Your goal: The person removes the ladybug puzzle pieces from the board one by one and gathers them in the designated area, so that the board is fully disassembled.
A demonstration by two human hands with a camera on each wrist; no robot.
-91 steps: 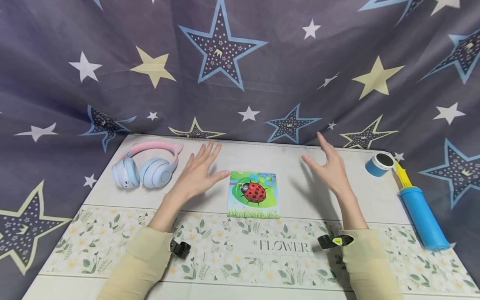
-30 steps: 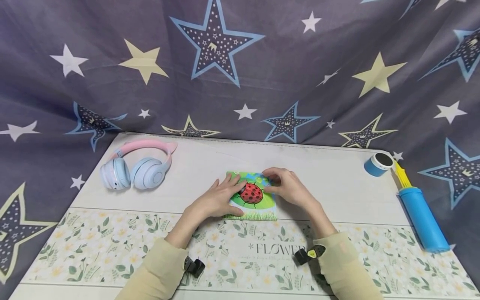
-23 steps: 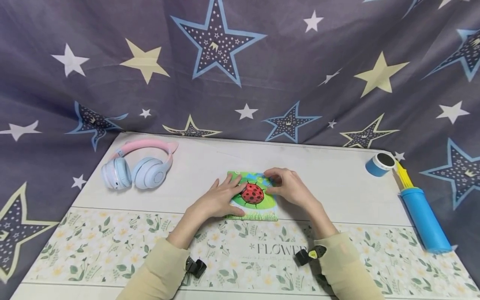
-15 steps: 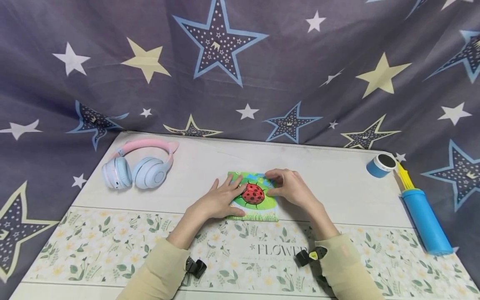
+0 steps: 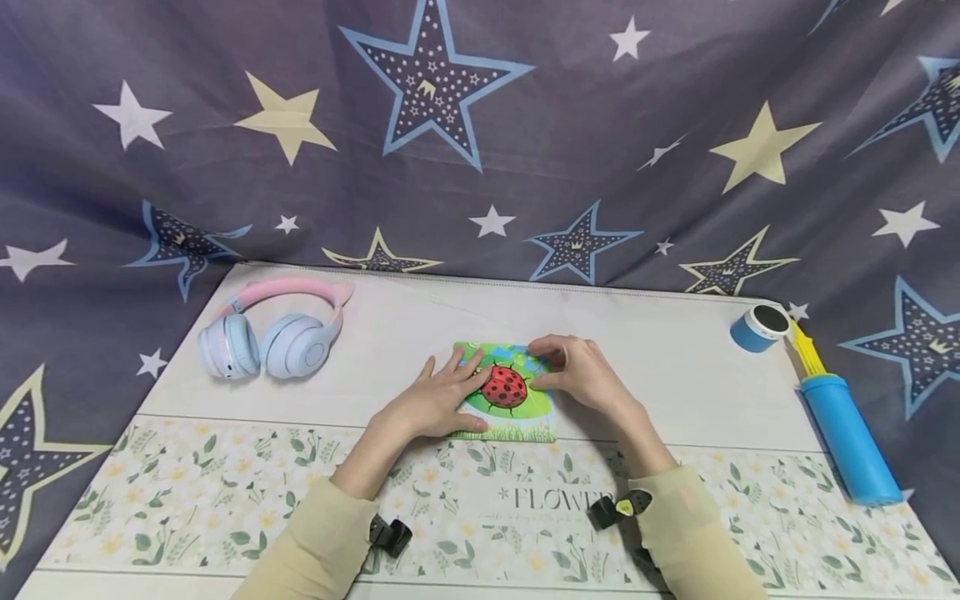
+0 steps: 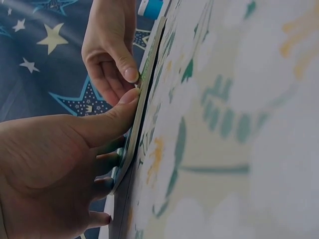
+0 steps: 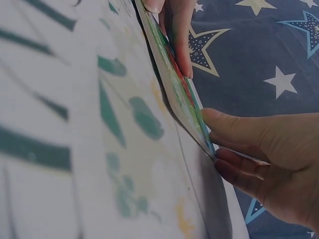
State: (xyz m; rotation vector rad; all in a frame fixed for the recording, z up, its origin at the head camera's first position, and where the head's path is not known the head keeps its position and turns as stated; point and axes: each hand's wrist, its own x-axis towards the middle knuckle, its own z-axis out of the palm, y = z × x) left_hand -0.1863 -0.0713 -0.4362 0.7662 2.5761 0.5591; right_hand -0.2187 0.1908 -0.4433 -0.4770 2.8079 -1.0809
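A flat square ladybug picture board (image 5: 517, 423) lies mid-table, green and blue with a red spotted beetle. My left hand (image 5: 431, 404) rests on its left part, fingers spread, thumb by the near edge. In the left wrist view the left thumb touches the board's near edge, the other fingertips over its surface. My right hand (image 5: 588, 375) holds the board's right side, fingers bent. The right wrist view shows the right thumb on top of the board (image 7: 174, 94) and the fingertips at its side edge. The hands cover the left side and upper right corner of the picture.
Pink and blue cat-ear headphones (image 5: 296, 342) lie at the back left. A small blue and white cylinder (image 5: 757, 329) stands at the back right, beside a blue hand pump (image 5: 851, 442) with a yellow end. A star-patterned curtain (image 5: 480, 192) hangs behind the table.
Three seconds ago both hands were raised apart on either side of the board. They have since come inward onto it. Over the last second they have stayed nearly still.
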